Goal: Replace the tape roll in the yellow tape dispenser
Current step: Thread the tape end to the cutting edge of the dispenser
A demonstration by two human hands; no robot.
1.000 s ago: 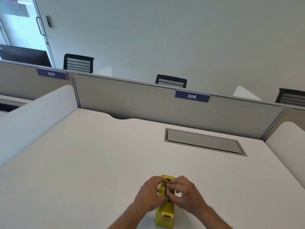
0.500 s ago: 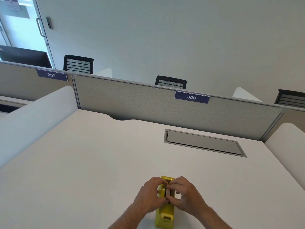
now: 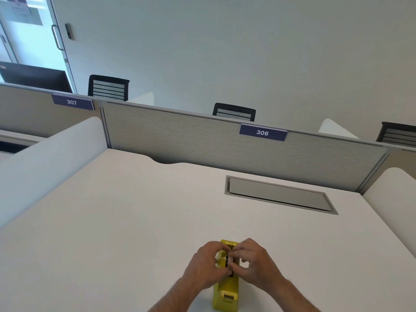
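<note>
The yellow tape dispenser (image 3: 226, 297) stands on the white desk (image 3: 126, 233) near its front edge, with its cutter end towards me. My left hand (image 3: 203, 267) wraps around the dispenser's left side at the roll cradle. My right hand (image 3: 257, 266) pinches down into the cradle from the right, fingertips meeting the left hand's. Between the fingertips only a small dark bit of the tape roll (image 3: 227, 259) shows; the rest is hidden by my fingers.
A grey cable hatch (image 3: 279, 194) is set into the desk at the back right. A grey partition (image 3: 180, 140) labelled 306 closes the far edge, and white side dividers (image 3: 51, 158) stand left and right. Chairs show behind the partition.
Both hands stay on the dispenser's middle. My right fingers have shifted a little, and a small gap now shows under them. The dispenser has not moved.
</note>
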